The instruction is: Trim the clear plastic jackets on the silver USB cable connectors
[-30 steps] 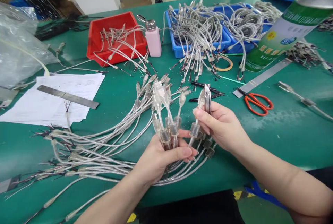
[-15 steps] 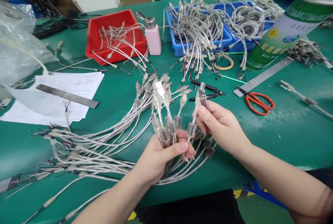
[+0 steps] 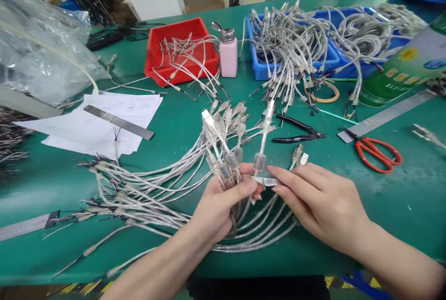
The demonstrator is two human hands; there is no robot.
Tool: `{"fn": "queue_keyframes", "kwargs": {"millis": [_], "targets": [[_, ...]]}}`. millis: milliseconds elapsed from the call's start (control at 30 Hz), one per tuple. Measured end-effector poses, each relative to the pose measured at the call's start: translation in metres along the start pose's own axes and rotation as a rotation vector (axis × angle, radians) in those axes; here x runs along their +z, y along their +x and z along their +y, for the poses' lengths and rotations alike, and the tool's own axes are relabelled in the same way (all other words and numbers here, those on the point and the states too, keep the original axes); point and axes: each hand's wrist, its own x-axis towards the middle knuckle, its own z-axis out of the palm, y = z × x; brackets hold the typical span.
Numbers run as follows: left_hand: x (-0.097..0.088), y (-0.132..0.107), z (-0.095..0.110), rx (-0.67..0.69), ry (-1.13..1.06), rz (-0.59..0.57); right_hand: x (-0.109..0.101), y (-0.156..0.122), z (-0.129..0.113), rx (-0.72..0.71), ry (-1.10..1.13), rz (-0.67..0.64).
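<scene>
A bunch of clear-jacketed USB cables stands in my left hand, plugs upward, with the fingers closed around them. One USB cable is set apart to the right, and my left thumb and fingers pinch it just below its ferrite bead. My right hand is closed on a small thin metal blade. The blade's tip meets that cable under the bead, near my left thumb. Behind the right hand, two more USB plugs poke up. Cable tails with bare wires spread left across the table.
Black nippers, red-handled scissors and a steel ruler lie to the right. Farther back are a red tray, a pink bottle, blue trays of cables and a green can. Papers lie left.
My right hand has gone from beside the separate cable's plug down to below its bead, with the blade now at the cable. The left hand keeps its hold. The view has shifted.
</scene>
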Motion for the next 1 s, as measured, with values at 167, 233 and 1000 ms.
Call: {"fn": "queue_keyframes", "kwargs": {"millis": [167,233,1000], "targets": [[0.0011,-0.0005,0.0005,0.007,0.01,0.007,0.0031,0.0001,-0.0005,0.001,-0.083,0.03],[0.0015,-0.0008,0.0006,0.013,0.009,0.017,0.0023,0.0003,-0.0009,0.01,-0.094,0.037],[0.0037,-0.0032,0.0008,0.019,0.001,0.063,0.0103,0.0018,-0.0049,0.078,-0.101,0.162]]}}
